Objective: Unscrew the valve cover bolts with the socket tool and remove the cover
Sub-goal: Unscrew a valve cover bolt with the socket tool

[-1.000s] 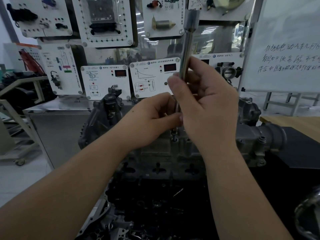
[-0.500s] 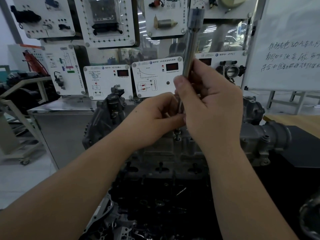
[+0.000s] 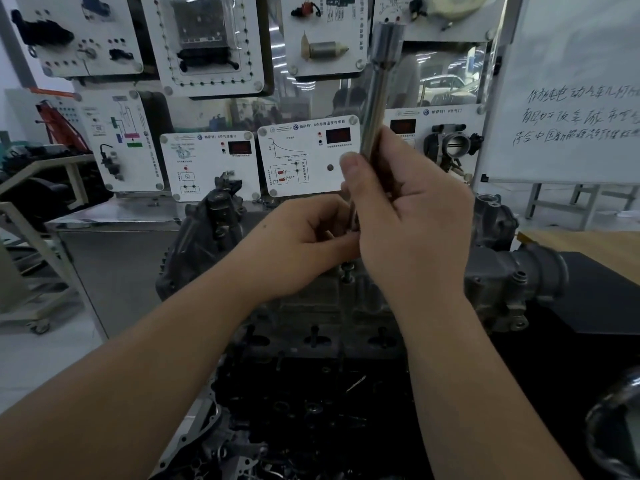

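Steel socket tool (image 3: 377, 98) — near upright — right hand (image 3: 412, 216) gripping.

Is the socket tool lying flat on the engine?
No: the right hand holds the socket tool nearly upright above the engine.

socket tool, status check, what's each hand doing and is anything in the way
Right hand grips socket tool, near upright. Left hand pinches its lower end above a bolt. Hands hide the tip; no obstruction seen.
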`<state>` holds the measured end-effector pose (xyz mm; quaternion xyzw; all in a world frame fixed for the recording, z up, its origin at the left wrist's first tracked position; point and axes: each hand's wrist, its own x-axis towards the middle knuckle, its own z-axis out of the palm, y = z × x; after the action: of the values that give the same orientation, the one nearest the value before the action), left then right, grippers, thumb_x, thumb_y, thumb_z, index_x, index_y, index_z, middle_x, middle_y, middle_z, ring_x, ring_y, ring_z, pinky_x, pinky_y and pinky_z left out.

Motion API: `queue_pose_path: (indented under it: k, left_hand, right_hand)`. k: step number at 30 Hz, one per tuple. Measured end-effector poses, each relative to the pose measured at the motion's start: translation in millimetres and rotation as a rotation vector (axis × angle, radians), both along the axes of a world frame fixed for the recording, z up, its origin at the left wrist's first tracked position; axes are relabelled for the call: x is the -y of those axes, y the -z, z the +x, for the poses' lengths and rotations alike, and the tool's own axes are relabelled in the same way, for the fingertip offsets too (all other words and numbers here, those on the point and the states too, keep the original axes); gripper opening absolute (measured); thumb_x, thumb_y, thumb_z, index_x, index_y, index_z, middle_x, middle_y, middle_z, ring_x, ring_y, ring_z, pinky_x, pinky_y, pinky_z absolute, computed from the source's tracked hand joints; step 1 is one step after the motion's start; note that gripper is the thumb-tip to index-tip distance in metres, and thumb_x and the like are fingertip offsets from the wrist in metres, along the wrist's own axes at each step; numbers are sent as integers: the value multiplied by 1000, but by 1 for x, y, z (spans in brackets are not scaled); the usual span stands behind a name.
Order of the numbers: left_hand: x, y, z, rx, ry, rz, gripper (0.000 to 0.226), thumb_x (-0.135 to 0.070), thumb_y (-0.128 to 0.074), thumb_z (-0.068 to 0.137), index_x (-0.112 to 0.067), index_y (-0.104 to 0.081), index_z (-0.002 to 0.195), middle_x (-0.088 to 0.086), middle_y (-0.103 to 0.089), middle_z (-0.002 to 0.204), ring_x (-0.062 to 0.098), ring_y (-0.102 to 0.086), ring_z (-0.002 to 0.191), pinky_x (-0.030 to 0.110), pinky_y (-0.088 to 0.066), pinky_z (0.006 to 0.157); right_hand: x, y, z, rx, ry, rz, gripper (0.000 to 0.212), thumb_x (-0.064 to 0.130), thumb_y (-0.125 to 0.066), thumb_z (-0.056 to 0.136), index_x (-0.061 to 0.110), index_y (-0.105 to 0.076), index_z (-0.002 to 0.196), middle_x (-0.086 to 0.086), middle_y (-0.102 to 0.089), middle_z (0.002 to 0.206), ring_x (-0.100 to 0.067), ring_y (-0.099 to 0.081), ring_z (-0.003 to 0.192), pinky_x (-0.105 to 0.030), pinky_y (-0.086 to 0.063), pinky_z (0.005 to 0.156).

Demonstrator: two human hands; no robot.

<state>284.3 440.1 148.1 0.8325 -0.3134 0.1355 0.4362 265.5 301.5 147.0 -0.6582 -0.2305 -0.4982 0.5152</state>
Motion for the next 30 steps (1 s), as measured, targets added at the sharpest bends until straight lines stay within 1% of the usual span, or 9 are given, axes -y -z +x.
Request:
queue_pose_path:
  k: [4, 8, 11, 13, 17, 20, 23, 26, 30]
  left_hand:
    - [-3, -2, -1, -5, 22, 8, 35, -35, -59, 94, -5, -70, 109, 27, -71, 100, 49, -66, 93, 64, -53, 82]
    - [-2, -2, -1, 6, -8, -2, 27, -21, -69, 96, 1, -67, 111, 25, -71, 102, 48, -66, 93, 63, -54, 83]
    - [1, -1, 1, -16, -21, -12, 35, -16, -74, 93, 10, -61, 112, 30, -67, 105, 47, -66, 94, 62, -53, 84]
    - [1, -1, 0, -6, -16, -17, 38, -25, -72, 90, 6, -63, 110, 27, -69, 102, 47, -67, 93, 63, -53, 82]
    - [-2, -1, -2, 16, 13, 5, 42, -45, -59, 89, -8, -70, 103, 19, -72, 95, 46, -66, 90, 63, -53, 80]
    - [-1, -2, 0, 23, 11, 12, 43, -39, -62, 91, 1, -68, 106, 28, -70, 98, 50, -65, 90, 65, -53, 80]
    - [1, -1, 1, 48, -9, 10, 33, -32, -64, 88, -5, -69, 107, 22, -71, 98, 45, -67, 92, 60, -54, 83]
    - [1, 0, 1, 45, -25, 19, 36, -34, -66, 86, -2, -67, 105, 23, -70, 97, 45, -66, 90, 61, -53, 82]
    - [-2, -1, 1, 2, -7, 73, 41, -41, -53, 95, -6, -68, 109, 23, -71, 102, 45, -66, 95, 63, -53, 86]
  right_hand:
    - [1, 1, 0, -55, -86, 15, 21, 21, -53, 103, 9, -70, 109, 2, -72, 81, -14, -72, 77, -39, -58, 56]
    - [2, -3, -2, -58, -136, -20, 26, 21, -58, 102, 17, -66, 127, 6, -73, 87, -12, -71, 78, -34, -60, 69]
    - [1, -3, -2, -42, -73, -34, 14, 22, -65, 98, 13, -73, 107, 12, -67, 78, -7, -64, 72, -22, -53, 66]
    - [0, -3, -3, -31, -4, -55, 15, 20, -63, 100, 10, -74, 104, 12, -66, 75, -5, -63, 71, -16, -49, 65]
    - [-2, -3, -6, -44, -4, -93, 27, 18, -54, 104, 7, -68, 124, 3, -74, 84, -13, -72, 74, -38, -59, 74]
    - [0, -4, -5, -70, -51, -67, 39, 19, -52, 105, 9, -55, 143, 0, -74, 91, -14, -71, 75, -33, -59, 73]
    - [3, -6, -4, -70, -46, -77, 34, 22, -62, 101, 12, -63, 134, 9, -72, 96, -4, -67, 86, -22, -55, 77]
    - [2, -4, -4, -31, 9, -88, 25, 18, -65, 99, 8, -72, 121, 8, -71, 90, -4, -64, 83, -17, -52, 75]
    - [4, -2, -3, -73, -33, -55, 27, 15, -54, 103, 6, -67, 126, 5, -73, 90, -8, -71, 82, -29, -60, 67]
